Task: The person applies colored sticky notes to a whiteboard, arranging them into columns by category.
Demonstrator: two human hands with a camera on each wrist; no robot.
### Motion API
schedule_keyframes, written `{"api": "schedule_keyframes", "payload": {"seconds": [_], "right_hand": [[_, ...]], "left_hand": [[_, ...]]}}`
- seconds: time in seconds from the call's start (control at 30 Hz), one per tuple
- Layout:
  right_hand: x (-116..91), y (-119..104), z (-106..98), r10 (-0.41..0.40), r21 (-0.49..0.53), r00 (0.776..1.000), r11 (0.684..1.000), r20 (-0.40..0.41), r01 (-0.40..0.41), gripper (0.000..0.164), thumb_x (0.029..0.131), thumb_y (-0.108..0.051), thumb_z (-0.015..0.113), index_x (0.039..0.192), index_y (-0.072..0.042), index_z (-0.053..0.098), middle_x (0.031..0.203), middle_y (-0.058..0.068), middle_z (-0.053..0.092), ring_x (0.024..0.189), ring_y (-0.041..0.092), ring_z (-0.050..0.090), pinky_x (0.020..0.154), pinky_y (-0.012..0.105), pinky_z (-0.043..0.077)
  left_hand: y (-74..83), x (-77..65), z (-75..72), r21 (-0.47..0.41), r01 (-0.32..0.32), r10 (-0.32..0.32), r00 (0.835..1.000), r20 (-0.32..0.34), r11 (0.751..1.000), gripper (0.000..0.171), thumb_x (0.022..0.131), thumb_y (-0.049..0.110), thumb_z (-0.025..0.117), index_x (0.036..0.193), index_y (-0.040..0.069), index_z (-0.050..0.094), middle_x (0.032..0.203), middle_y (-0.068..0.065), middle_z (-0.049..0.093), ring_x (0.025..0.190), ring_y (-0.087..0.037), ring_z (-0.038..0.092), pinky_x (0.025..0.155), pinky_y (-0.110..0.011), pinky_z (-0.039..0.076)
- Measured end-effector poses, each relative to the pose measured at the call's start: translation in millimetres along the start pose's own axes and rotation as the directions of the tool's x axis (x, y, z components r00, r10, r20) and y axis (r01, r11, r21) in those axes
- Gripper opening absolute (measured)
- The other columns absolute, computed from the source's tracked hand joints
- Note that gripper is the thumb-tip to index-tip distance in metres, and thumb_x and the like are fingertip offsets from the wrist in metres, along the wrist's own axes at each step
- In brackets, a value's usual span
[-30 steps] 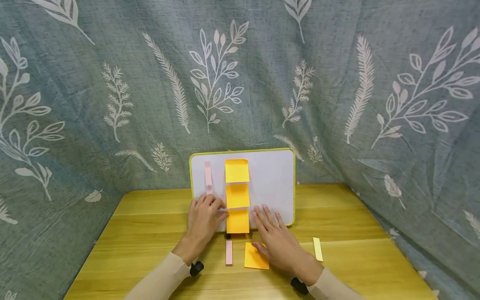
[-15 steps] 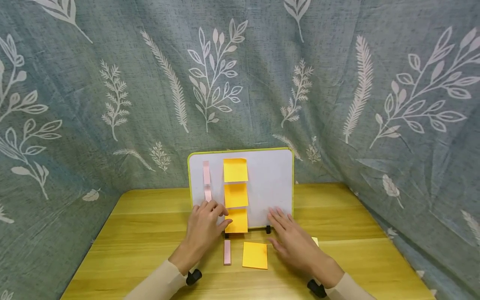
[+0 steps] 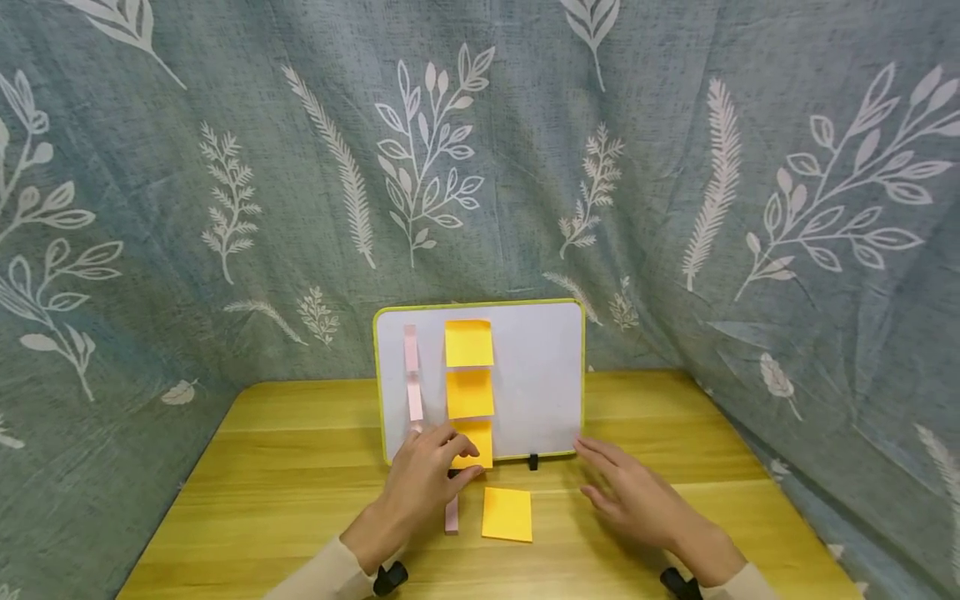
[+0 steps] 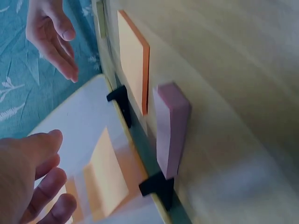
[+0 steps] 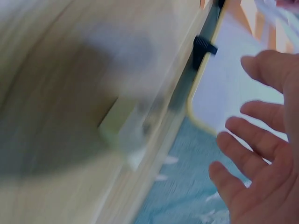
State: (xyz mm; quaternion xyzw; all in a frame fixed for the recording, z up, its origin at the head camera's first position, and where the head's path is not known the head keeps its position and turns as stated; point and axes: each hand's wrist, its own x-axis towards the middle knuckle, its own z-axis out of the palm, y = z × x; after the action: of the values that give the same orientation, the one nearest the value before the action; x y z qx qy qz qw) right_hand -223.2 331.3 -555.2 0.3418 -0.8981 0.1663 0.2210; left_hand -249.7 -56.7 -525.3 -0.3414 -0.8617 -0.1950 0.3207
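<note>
A small whiteboard [image 3: 540, 375] with a yellow-green frame stands upright, bearing a column of three orange-yellow sticky notes [image 3: 468, 342] and narrow pink sticky strips [image 3: 415, 397] to their left. My left hand [image 3: 423, 475] is in front of the board's lower left, loosely bent and holding nothing; it partly covers the lowest orange note. On the table below lie a pink strip pad [image 4: 170, 130] and a square orange sticky pad [image 3: 507, 514]. By the board's lower right corner is my right hand [image 3: 648, 504], fingers extended, nothing in it. Beneath it, a pale yellow strip pad [image 5: 119, 121] appears blurred.
Black feet [image 3: 533, 462] hold the whiteboard's lower edge. The wooden table [image 3: 300, 467] extends to both sides. A blue-green curtain [image 3: 495, 208] with white leaf prints hangs behind and around it.
My right hand has slid right, off the whiteboard and away from the orange pad, now covering the yellow pad in the head view. My left hand has moved down, uncovering more of the pink strips.
</note>
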Motion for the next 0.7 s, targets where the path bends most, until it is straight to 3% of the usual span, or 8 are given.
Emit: {"api": "schedule_keyframes", "payload": {"seconds": [0.1,0.13,0.23,0.33,0.4,0.57,0.7], "right_hand": [[-7.9,6.5,-12.2,0.082,0.047,0.991,0.995,0.103,-0.087,0.062,0.113,-0.029,0.081,0.168,-0.007,0.061,0.166,0.02,0.067,0.145,0.04,0.073,0.112,0.055,0.065],[-3.8,-8.8,-31.9,0.13,0.032,0.98,0.99,0.149,-0.136,0.062,0.11,-0.026,0.084,0.165,-0.006,0.064,0.162,0.021,0.07,0.14,0.042,0.075,0.107,0.058,0.066],[-10.2,-2.1,-47.6,0.209,0.041,0.939,0.973,0.272,-0.228,0.062,0.11,-0.026,0.085,0.164,-0.003,0.064,0.164,0.022,0.068,0.143,0.045,0.073,0.108,0.06,0.065],[-19.3,9.3,-58.6,0.243,0.016,0.906,0.964,0.346,-0.265,0.066,0.108,-0.033,0.087,0.162,-0.001,0.066,0.164,0.022,0.068,0.143,0.045,0.072,0.11,0.061,0.064],[-25.6,16.3,-62.2,0.247,0.002,0.896,0.964,0.37,-0.266,0.068,0.106,-0.037,0.088,0.16,-0.001,0.067,0.162,0.022,0.068,0.143,0.046,0.072,0.11,0.063,0.064],[-36.6,26.4,-62.6,0.228,0.021,0.895,0.967,0.384,-0.255,0.07,0.105,-0.044,0.089,0.157,-0.002,0.07,0.159,0.02,0.071,0.142,0.046,0.072,0.11,0.065,0.063],[-39.7,28.8,-57.6,0.174,0.025,0.917,0.98,0.359,-0.195,0.067,0.104,-0.046,0.09,0.153,-0.002,0.074,0.154,0.016,0.075,0.137,0.044,0.075,0.11,0.061,0.064]], "left_hand": [[5.0,1.0,2.5,-0.048,-0.026,0.028,0.999,0.044,0.998,0.028,0.087,0.031,0.107,0.102,0.019,0.086,0.096,0.006,0.079,0.086,-0.011,0.073,0.078,-0.031,0.057],[6.5,1.4,3.6,-0.063,-0.033,0.037,0.997,0.06,0.997,0.028,0.088,0.031,0.106,0.103,0.019,0.086,0.097,0.006,0.08,0.086,-0.011,0.073,0.079,-0.031,0.058],[11.1,3.0,6.7,-0.088,-0.057,0.067,0.991,0.113,0.995,0.026,0.092,0.033,0.103,0.106,0.018,0.087,0.098,0.005,0.08,0.086,-0.01,0.072,0.081,-0.03,0.06],[15.0,3.7,9.5,-0.095,-0.086,0.099,0.984,0.147,0.992,0.027,0.095,0.036,0.101,0.11,0.018,0.088,0.101,0.005,0.081,0.086,-0.011,0.073,0.081,-0.028,0.059],[17.8,3.6,11.2,-0.11,-0.1,0.117,0.98,0.161,0.989,0.028,0.095,0.036,0.1,0.112,0.017,0.088,0.102,0.004,0.081,0.087,-0.012,0.074,0.078,-0.026,0.058],[26.5,3.0,17.4,-0.14,-0.097,0.125,0.97,0.211,0.985,0.029,0.098,0.036,0.098,0.118,0.019,0.087,0.108,0.003,0.082,0.092,-0.014,0.077,0.077,-0.027,0.057],[36.9,6.4,23.0,-0.169,-0.082,0.131,0.945,0.3,0.982,0.031,0.104,0.039,0.092,0.128,0.021,0.085,0.116,0.002,0.08,0.098,-0.013,0.074,0.083,-0.032,0.056]]}}
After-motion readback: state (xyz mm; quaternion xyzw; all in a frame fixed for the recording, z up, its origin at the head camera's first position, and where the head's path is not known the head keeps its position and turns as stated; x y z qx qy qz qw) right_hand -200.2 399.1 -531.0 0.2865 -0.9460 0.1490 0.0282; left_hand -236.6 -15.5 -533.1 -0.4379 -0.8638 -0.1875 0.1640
